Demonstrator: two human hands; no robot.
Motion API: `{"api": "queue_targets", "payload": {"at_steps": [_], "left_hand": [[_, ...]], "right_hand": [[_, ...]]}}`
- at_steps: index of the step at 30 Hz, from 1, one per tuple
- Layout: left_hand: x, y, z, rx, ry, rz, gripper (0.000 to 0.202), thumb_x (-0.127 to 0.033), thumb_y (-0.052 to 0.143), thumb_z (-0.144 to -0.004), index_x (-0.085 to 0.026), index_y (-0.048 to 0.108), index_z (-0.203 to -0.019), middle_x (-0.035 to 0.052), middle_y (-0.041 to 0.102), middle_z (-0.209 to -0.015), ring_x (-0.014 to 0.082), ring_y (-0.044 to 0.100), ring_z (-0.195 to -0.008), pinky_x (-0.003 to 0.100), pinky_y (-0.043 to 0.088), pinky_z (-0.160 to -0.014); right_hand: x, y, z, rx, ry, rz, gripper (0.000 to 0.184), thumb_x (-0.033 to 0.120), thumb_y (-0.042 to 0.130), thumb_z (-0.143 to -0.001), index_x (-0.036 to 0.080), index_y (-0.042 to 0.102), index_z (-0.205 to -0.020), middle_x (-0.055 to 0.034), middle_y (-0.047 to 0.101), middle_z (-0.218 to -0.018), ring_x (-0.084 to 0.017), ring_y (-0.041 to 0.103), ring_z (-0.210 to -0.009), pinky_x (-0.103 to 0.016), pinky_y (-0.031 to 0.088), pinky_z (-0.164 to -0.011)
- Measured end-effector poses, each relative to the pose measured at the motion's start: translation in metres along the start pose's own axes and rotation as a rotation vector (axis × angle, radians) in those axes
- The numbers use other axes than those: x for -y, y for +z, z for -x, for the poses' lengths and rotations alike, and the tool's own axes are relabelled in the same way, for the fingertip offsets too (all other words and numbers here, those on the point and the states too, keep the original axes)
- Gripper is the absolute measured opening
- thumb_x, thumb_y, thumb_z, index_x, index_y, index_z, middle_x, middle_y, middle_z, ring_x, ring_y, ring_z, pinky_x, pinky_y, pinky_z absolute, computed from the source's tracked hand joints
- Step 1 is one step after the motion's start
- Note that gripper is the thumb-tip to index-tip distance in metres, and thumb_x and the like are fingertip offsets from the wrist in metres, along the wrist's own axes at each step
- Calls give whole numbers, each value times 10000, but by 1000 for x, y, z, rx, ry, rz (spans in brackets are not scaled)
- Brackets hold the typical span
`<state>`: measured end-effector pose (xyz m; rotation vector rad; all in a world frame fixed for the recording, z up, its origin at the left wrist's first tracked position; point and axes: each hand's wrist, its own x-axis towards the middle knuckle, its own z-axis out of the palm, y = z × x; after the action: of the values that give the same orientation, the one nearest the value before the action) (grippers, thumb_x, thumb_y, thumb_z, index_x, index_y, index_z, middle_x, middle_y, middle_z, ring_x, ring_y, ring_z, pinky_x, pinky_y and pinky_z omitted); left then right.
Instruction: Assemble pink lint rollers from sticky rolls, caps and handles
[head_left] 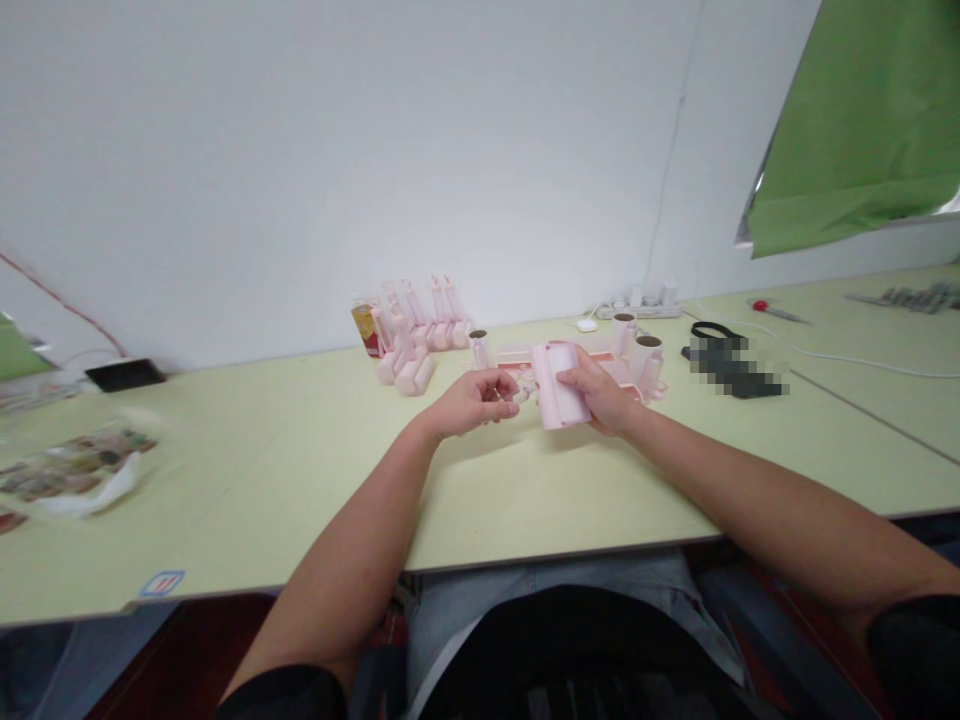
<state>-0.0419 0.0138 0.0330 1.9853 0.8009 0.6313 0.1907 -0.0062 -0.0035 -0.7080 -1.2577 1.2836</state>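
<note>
My right hand [600, 393] is closed around a pale pink cylinder-like piece [556, 385] with a lengthwise edge, possibly a lint roller part, held above the table. Just left of it, my left hand [484, 400] has its fingers curled on a small whitish piece [523, 393], whose kind is too small to make out. Behind the hands lies a pink tray [517, 352], partly hidden by the held piece. Pink rolls with dark open ends stand around it: one roll [479, 350] on the left, two more [646, 362] on the right.
Several pink handled rollers [424, 335] stand by the wall beside a yellow-red packet [367, 330]. A power strip [637, 311], a black strapped item [731, 365] and a red-handled tool [776, 311] are on the right. Left are a black device [125, 374] and a bagged bundle [82, 465].
</note>
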Motion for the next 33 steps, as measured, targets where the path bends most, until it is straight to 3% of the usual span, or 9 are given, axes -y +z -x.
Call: {"api": "queue_targets", "payload": {"at_steps": [9,22,33], "left_hand": [[-5,1,3,63,-60,-30,411,-502,627,-825,-141,667,-1017,41,642,-796,87,549,-561,206,429,-502],[-4,4,5,116,-122,-50,458,-551,544,-875,-128,666,-1003,64,649,-742,91,531,-476,208,398,-434],[-15,6,8,177,-161,-164,461,-585,469,-900,-154,629,-931,20,590,-687,81,473,-437,211,354,-414]], "right_hand": [[-1,-1,0,22,-22,6,664,331,657,-696,297,429,-1319,-23,594,-1140,-232,568,-922,-344,497,-721],[-5,-9,-1,14,-130,237,726,305,660,-678,275,415,-1361,-24,560,-1029,-224,513,-875,-338,461,-766],[-3,-9,2,55,-167,351,744,275,650,-679,250,397,-1379,-25,544,-984,-215,494,-835,-345,444,-778]]}}
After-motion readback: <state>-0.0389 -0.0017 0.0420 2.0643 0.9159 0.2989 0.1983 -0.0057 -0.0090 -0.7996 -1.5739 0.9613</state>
